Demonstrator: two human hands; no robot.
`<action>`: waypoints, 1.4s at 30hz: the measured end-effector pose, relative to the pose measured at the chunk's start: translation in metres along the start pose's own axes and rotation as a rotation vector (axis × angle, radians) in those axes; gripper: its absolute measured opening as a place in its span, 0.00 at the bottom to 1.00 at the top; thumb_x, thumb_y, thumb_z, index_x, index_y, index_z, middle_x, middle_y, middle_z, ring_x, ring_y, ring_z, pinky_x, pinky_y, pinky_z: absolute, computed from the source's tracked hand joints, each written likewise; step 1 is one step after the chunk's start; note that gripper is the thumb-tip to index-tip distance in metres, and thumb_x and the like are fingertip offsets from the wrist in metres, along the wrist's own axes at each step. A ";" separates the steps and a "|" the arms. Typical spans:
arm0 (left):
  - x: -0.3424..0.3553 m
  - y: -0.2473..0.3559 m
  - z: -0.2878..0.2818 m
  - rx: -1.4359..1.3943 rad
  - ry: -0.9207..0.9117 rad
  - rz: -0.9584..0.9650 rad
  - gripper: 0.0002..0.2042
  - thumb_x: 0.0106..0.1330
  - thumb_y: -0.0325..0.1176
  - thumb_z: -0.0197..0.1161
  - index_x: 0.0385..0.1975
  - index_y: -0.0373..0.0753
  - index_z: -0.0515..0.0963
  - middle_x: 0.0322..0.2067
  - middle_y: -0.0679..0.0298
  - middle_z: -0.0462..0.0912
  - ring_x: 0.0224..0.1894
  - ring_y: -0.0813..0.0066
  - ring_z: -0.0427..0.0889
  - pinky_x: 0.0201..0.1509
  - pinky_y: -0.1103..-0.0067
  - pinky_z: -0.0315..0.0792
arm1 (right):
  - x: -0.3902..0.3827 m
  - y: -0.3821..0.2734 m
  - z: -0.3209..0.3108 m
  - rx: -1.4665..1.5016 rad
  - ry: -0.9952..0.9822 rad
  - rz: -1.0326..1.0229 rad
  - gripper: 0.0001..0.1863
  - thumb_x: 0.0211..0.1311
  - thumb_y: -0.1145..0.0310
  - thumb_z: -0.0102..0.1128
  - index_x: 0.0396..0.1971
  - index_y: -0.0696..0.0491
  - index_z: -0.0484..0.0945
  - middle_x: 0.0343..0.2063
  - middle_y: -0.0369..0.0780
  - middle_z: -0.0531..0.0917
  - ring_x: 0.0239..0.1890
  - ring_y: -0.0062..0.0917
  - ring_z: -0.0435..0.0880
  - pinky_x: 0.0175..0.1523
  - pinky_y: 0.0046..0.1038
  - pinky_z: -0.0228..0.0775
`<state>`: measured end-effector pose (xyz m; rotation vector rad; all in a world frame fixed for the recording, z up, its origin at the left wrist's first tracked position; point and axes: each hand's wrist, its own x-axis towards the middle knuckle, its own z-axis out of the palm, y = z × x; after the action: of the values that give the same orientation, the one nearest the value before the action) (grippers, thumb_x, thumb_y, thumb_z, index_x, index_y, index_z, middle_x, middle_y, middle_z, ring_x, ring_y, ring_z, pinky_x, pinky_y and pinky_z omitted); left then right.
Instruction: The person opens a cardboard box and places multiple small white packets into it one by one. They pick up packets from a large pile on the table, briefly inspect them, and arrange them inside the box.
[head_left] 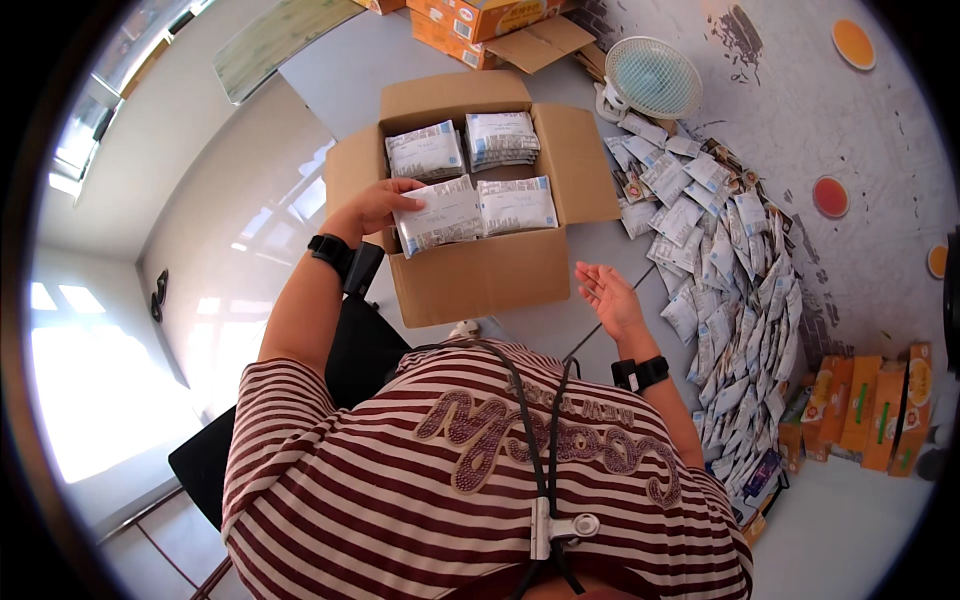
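Observation:
An open cardboard box point(480, 285) stands in front of me with its flaps folded out. Inside are stacks of flat white-and-grey printed packets, arranged two by two. My left hand point(385, 205) grips the left edge of the near-left packet point(440, 214), which sits slightly tilted on its stack. Beside it lies the near-right packet point(517, 205); farther back are the far-left packet point(424, 150) and the far-right stack point(502, 140). To the right of the box, my right hand point(608, 298) hovers open, fingers loosely bent, holding nothing.
A long heap of similar loose packets point(720, 290) covers the table's right side. A round pale-blue mesh fan point(654, 78) stands behind it. Orange cartons point(480, 20) are at the back, and more orange boxes point(860, 405) line the lower right.

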<state>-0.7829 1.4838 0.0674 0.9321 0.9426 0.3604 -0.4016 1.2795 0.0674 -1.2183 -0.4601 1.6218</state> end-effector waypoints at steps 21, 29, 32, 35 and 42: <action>0.023 -0.027 -0.009 1.139 0.439 0.576 0.18 0.49 0.26 0.62 0.42 0.41 0.74 0.42 0.57 0.74 0.49 0.57 0.68 0.53 0.69 0.65 | 0.090 0.015 0.015 -0.159 0.268 -0.020 0.26 0.58 0.68 0.50 0.58 0.52 0.60 0.50 0.37 0.72 0.53 0.20 0.68 0.53 0.30 0.56; -0.029 -0.048 -0.041 0.854 1.017 0.618 0.21 0.53 0.30 0.61 0.50 0.41 0.69 0.48 0.53 0.70 0.55 0.54 0.63 0.58 0.68 0.59 | 0.077 0.017 0.027 -0.220 0.081 -0.081 0.28 0.60 0.64 0.52 0.60 0.51 0.58 0.54 0.37 0.68 0.54 0.20 0.65 0.53 0.26 0.58; -0.048 -0.087 -0.060 0.549 1.226 0.426 0.24 0.56 0.33 0.60 0.54 0.39 0.63 0.50 0.51 0.69 0.56 0.57 0.63 0.57 0.66 0.60 | 0.070 0.010 0.038 -0.322 -0.006 -0.060 0.28 0.61 0.61 0.51 0.60 0.51 0.58 0.55 0.37 0.67 0.56 0.20 0.64 0.56 0.23 0.56; -0.061 -0.118 -0.064 -0.108 1.220 0.178 0.25 0.59 0.37 0.58 0.55 0.38 0.61 0.49 0.53 0.69 0.53 0.59 0.67 0.56 0.66 0.62 | 0.070 0.012 0.043 -0.467 -0.067 -0.079 0.27 0.63 0.59 0.50 0.60 0.52 0.59 0.56 0.37 0.66 0.57 0.21 0.64 0.58 0.23 0.54; -0.085 -0.114 -0.025 -0.905 0.643 0.323 0.20 0.65 0.46 0.49 0.49 0.40 0.66 0.44 0.57 0.74 0.45 0.67 0.74 0.53 0.72 0.66 | 0.064 0.012 0.038 -0.587 -0.123 -0.151 0.28 0.63 0.58 0.50 0.60 0.54 0.59 0.55 0.41 0.67 0.57 0.22 0.63 0.60 0.25 0.54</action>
<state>-0.8647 1.3775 0.0139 0.1027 1.0412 1.2916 -0.4389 1.3397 0.0431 -1.4652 -1.1372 1.4809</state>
